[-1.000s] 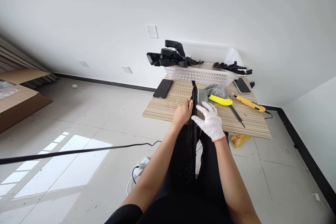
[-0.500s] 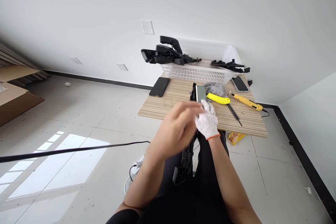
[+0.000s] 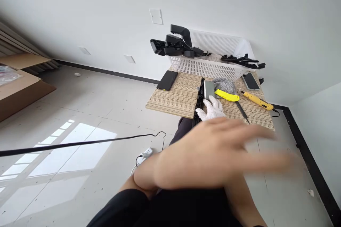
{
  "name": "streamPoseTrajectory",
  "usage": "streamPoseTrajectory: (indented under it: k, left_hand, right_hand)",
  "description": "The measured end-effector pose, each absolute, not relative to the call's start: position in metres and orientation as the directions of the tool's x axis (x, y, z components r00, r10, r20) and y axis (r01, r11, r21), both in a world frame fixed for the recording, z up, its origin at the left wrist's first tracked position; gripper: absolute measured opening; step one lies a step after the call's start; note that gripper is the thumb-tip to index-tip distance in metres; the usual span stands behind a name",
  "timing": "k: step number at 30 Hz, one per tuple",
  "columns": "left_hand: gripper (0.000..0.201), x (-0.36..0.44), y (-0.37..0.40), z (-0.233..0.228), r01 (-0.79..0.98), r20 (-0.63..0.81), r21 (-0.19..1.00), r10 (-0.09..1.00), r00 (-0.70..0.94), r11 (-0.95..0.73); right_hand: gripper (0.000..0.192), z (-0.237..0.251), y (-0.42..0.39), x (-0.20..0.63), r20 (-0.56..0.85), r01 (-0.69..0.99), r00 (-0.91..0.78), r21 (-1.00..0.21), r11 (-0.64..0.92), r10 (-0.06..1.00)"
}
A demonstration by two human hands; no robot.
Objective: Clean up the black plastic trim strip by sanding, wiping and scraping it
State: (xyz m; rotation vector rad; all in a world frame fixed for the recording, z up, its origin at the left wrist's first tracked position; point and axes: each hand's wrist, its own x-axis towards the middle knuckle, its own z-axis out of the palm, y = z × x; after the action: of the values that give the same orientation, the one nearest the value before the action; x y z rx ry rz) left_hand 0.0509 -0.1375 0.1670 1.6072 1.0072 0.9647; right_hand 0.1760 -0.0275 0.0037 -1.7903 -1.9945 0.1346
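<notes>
My left hand point(image 3: 210, 152), bare and blurred by motion, crosses in front of me with its fingers stretched out to the right and nothing visible in them. Behind it, my right hand point(image 3: 213, 110) wears a white knit glove. Its spread fingers rest at the near end of a grey-green block point(image 3: 209, 88) with a pale side, and the thumb reaches over a long black plastic part point(image 3: 200, 94). That part lies along the block's left side and runs past the table edge. A yellow-handled knife point(image 3: 227, 95) lies right of the block, by a grey mesh bundle point(image 3: 225, 85).
On the striped wooden table point(image 3: 176, 103) lie a black phone point(image 3: 167, 80), another phone point(image 3: 250, 81) and a yellow corded tool point(image 3: 257, 100). A white basket point(image 3: 205, 67) at the back holds black plastic parts point(image 3: 176, 46). A power strip point(image 3: 145, 154) and black cable point(image 3: 93, 142) lie low left.
My left hand has swept right and nearer to me, its bent fingers now stretched out. My gloved right hand stays by the block, fingers more spread. The view has shifted slightly.
</notes>
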Motion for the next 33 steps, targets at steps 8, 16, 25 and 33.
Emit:
streamPoseTrajectory:
  k: [8, 16, 25, 33]
  left_hand:
    - [0.037, 0.003, -0.099, 0.0, 0.09, -0.253, 0.964, 0.967, 0.011, 0.251]
    - [0.055, 0.026, -0.104, 0.0, -0.231, -0.448, 0.788, 0.788, 0.423, 0.571]
    - [0.043, 0.024, -0.108, -0.025, -0.689, -0.312, 0.461, 0.829, 0.464, 0.559]
    - [0.041, 0.019, -0.108, -0.038, -0.744, -0.196, 0.429, 0.857, 0.478, 0.513]
  right_hand:
    - [0.05, 0.006, -0.028, 0.174, 0.299, 0.909, 0.001, -0.399, 0.124, 0.954]
    - [0.053, 0.007, -0.03, 0.17, 0.298, 0.927, 0.038, -0.366, 0.078, 0.954]
    - [0.042, 0.007, -0.029, 0.173, 0.3, 0.881, 0.155, -0.473, 0.005, 0.941]
    - [0.066, 0.004, -0.018, 0.165, 0.308, 0.94, 0.124, -0.341, -0.012, 0.943]
